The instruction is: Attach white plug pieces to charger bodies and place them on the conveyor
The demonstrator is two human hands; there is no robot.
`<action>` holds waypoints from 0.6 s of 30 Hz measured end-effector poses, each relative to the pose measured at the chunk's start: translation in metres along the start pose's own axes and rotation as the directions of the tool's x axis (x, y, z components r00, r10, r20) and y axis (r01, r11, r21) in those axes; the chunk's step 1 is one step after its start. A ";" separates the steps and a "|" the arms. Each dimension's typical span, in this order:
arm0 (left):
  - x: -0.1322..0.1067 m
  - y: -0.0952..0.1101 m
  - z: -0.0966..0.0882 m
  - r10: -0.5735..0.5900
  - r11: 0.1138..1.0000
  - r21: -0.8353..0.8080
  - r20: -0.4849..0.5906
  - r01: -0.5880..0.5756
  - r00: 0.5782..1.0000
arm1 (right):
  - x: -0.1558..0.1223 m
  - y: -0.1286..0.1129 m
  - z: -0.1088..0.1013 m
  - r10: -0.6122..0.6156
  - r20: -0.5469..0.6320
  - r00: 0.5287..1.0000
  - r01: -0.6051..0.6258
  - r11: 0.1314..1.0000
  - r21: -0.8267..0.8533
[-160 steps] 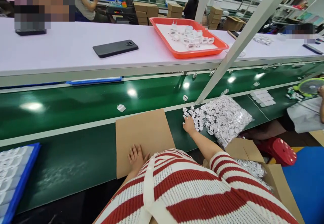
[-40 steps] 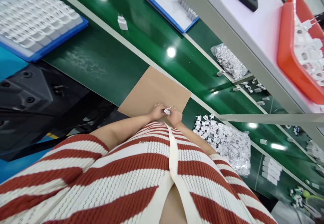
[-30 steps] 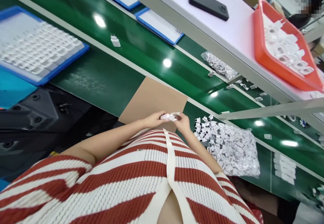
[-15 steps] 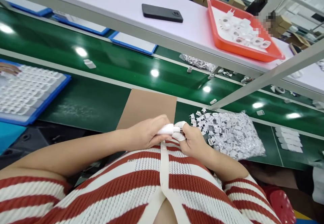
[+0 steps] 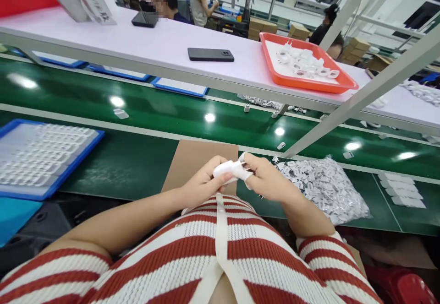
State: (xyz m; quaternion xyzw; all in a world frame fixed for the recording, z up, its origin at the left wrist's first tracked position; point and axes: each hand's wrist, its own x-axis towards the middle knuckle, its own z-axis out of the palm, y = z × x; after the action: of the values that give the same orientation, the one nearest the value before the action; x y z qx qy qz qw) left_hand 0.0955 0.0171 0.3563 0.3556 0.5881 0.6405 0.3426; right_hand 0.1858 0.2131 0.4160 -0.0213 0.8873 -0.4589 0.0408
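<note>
My left hand is closed around the body of a white plug charger, its thumb lying along the near side. My right hand pinches the charger's other end, where metal pins show between thumb and forefinger. White coverings wrap those two right fingertips and hide part of that end. Both hands are in front of the striped top, over the near edge of a brown cardboard sheet. Just right of my right hand lies a clear bag of small white plug parts.
At left stands a blue-edged tray with rows of white housings. Behind the bench runs a green belt carrying scattered white pieces. A shelf above holds a phone and a red tray of white parts; a slanted post crosses at right.
The view has tilted up, showing more shelf and people behind. The charger has turned slightly in my hands, its pin end now partly covered. The other person's hand at the left tray is gone from view.
</note>
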 end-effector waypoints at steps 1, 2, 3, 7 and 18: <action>0.002 -0.002 0.002 -0.067 0.987 -0.146 0.005 0.067 0.998 | 0.004 0.003 -0.004 0.041 0.028 0.999 -0.043 0.994 0.101; 0.004 -0.002 0.005 -0.113 0.956 -0.270 0.007 0.110 0.994 | 0.007 0.007 -0.006 0.067 0.037 0.997 -0.073 0.976 0.205; 0.005 -0.001 0.006 -0.138 0.923 -0.364 -0.004 0.127 0.990 | 0.009 0.013 -0.006 0.080 0.025 0.996 -0.084 0.949 0.304; 0.008 0.010 0.008 -0.163 0.845 -0.526 -0.087 0.094 0.983 | 0.012 0.032 0.007 0.071 -0.132 0.989 0.011 0.846 0.534; 0.028 -0.094 -0.019 -0.299 0.937 -0.277 -0.319 0.214 0.899 | 0.048 0.124 0.077 0.247 -0.116 0.962 -0.185 0.902 0.390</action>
State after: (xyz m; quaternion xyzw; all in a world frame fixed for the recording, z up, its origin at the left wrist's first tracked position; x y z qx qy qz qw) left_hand 0.0665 0.0382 0.2632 0.1097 0.6023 0.7080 0.3520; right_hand 0.1455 0.2183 0.2681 0.1232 0.7801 -0.6130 0.0221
